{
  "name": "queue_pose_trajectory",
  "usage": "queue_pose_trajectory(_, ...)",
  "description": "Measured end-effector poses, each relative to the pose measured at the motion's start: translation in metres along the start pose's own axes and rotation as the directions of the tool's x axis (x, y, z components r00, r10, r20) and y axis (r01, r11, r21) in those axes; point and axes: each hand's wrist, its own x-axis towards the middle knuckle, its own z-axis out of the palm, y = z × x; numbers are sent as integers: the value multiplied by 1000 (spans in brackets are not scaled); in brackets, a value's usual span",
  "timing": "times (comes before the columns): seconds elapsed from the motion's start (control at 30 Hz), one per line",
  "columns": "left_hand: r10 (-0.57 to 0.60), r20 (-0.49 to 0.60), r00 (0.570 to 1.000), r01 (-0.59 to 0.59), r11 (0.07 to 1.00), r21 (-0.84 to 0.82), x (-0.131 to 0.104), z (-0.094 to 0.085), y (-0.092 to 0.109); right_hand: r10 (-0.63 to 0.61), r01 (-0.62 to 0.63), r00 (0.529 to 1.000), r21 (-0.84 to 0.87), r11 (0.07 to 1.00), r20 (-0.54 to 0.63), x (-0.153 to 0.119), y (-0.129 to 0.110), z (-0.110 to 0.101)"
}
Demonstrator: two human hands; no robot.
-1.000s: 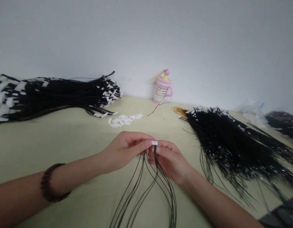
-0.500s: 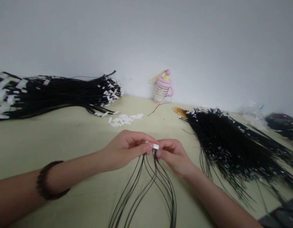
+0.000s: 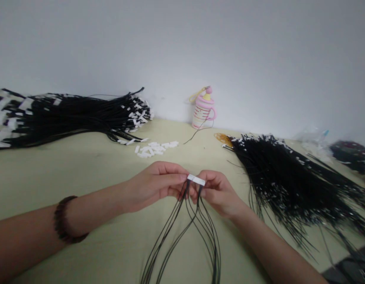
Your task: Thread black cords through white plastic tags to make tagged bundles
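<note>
L hand (image 3: 154, 185) pinches L end of wht connector (image 3: 196, 180), betw. hands above table (image 3: 81, 169) w/ blk wires (image 3: 162, 248) hanging below, R hand (image 3: 219, 193) pinching R end, prob. to steady small pc. both sides.

The head view looks forward and down over the near hands (image 3: 155, 185) toward a wall (image 3: 182, 47).
</note>
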Motion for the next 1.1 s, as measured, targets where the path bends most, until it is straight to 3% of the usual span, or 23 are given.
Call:
queue_pose_trajectory(0.33,-14,92,996,24,994,-104,-1,1,-1,51,-45,998,165,985,-31,2,-4,8)
queue_pose_trajectory(0.7,14,79,997,-6,996,-92,-1,-2,-3,28,-23,993,48,999,-115,2,-3,7)
queue_pose_trajectory(0.93,48,-17,999,-49,998,-28,-2,4,-4,-87,60,967,-116,991,-239,-1,-4,14)
queue_pose_trajectory(1.1,120,-169,978,-84,975,206,-2,10,1,-87,32,938,-168,985,-334,-1,-9,23)
